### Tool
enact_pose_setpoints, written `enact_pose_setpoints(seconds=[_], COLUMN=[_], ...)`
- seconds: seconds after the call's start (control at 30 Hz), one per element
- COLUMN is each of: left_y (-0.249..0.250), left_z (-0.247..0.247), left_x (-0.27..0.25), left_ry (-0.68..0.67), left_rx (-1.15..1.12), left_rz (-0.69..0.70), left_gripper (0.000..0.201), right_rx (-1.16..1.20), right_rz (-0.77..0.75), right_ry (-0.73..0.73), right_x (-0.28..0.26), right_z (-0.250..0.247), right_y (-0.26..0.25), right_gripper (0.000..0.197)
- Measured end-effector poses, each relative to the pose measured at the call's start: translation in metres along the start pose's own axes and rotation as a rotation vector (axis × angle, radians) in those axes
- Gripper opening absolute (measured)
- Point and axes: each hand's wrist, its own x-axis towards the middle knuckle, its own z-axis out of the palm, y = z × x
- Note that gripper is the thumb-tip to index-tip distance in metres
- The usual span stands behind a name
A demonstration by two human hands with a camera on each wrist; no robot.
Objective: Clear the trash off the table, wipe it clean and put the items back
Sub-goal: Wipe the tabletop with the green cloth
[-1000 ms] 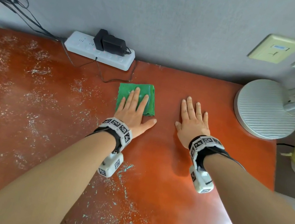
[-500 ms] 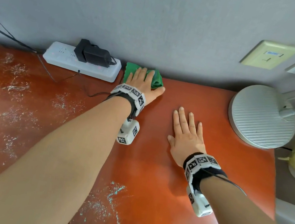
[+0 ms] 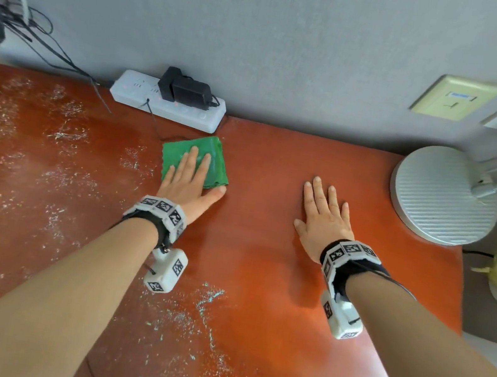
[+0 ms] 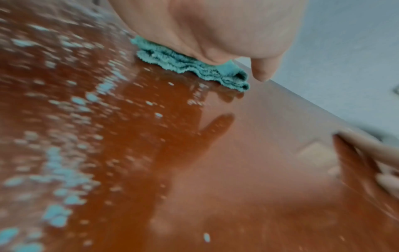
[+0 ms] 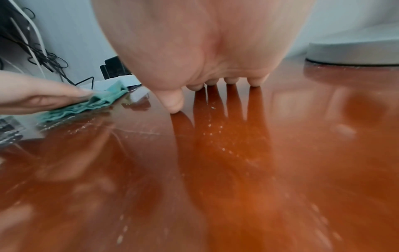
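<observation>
A folded green cloth lies on the red-brown table, just in front of the power strip. My left hand presses flat on the cloth with straight fingers. Flat on the bare tabletop to the right rests my right hand, its fingers spread and holding nothing. White and pale-blue crumbs are strewn over the left and front parts of the table.
A white power strip with a black adapter and cables sits at the wall. A round grey lamp base stands at the back right corner. The table's right edge drops off past the lamp.
My left hand slid the cloth back to the wall beside the power strip, then drew it toward me and to the left again. The right hand stayed flat in place.
</observation>
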Motion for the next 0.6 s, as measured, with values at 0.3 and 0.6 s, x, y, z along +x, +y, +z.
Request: enact_pose_setpoints(seconds=[0.3,0.6], left_y=[0.061,0.087], left_z=[0.022,0.082], left_x=[-0.042,-0.115], left_ry=[-0.071,-0.053], left_rx=[0.022,0.223], left_rz=[0.017,0.418], left_gripper=[0.095,0.078], right_rx=[0.051,0.051], right_rz=[0.031,0.054], right_ry=[0.111,0.106], right_x=[-0.059,-0.127], right_z=[0.044,0.081], right_y=[0.022,0.042], right_gripper=[0.068,0.067])
